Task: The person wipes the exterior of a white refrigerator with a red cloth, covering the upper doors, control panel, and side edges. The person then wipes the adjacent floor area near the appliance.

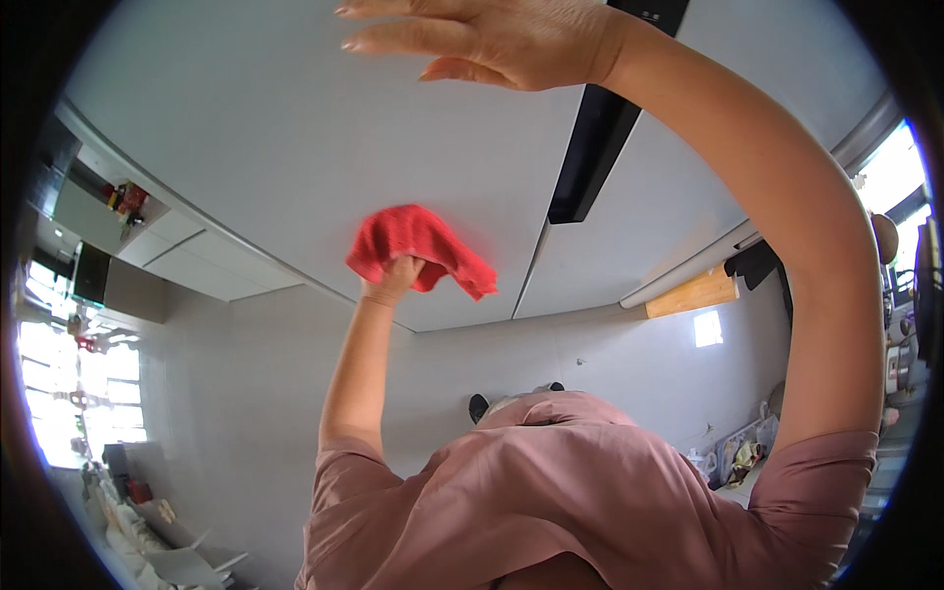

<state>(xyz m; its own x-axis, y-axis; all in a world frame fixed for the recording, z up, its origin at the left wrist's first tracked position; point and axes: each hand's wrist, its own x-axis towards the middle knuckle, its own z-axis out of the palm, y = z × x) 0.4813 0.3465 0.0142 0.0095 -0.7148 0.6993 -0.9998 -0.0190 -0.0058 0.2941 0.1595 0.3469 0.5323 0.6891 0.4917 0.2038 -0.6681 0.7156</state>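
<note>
My left hand grips a red cloth, which is bunched over the fingers and lies against the pale grey door of what looks like a refrigerator. One corner of the cloth hangs free to the right. Higher up, my right hand is spread in front of the same door with nothing in it. Its top is cut off by the picture's edge, and I cannot tell whether it touches the surface. A black vertical handle strip runs beside the seam with the second door, partly behind my right wrist.
Below the doors is a grey tiled floor. A wooden board and a dark cloth are at the right. Plastic bags lie near my right side. White cabinets stand beyond the left door edge.
</note>
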